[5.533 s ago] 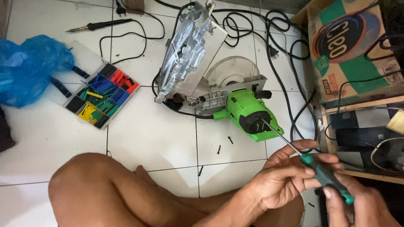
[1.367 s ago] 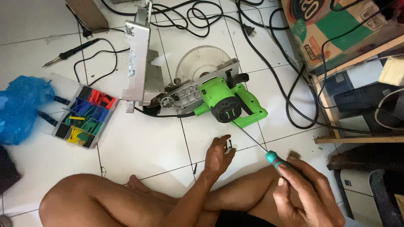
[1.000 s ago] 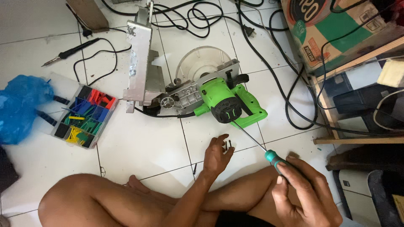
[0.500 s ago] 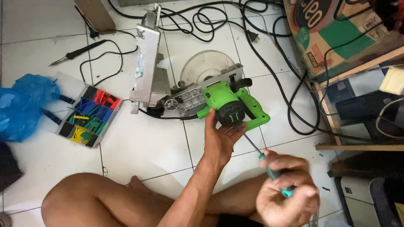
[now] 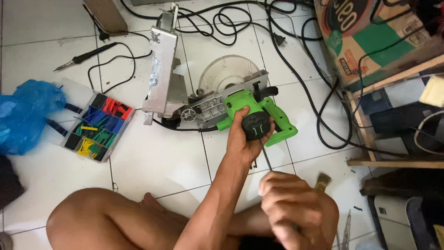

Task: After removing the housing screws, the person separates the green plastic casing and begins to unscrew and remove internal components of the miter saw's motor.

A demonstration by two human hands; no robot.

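A green circular saw [image 5: 249, 109] lies on its side on the white tiled floor, its metal base plate [image 5: 162, 78] standing up at the left. My left hand [image 5: 245, 141] grips the saw's green motor housing around the black end cap. My right hand [image 5: 289, 208] is closed on a screwdriver [image 5: 265, 155]; its thin shaft points up to the motor housing beside my left hand. The handle is hidden inside my fist. My bare legs cross the lower part of the view.
A clear box of coloured tubing pieces [image 5: 97, 127] and a blue plastic bag [image 5: 25, 115] sit at left. A soldering iron [image 5: 85, 54] lies farther back. Black cables [image 5: 296, 60] loop around the saw. A cardboard box [image 5: 370, 37] and wooden shelf [image 5: 393, 162] stand right. A small brush [image 5: 322, 181] lies near my right hand.
My left hand left the floor and took hold of the saw's motor housing. My right hand swung the screwdriver tip up to the housing. The view shifted slightly.
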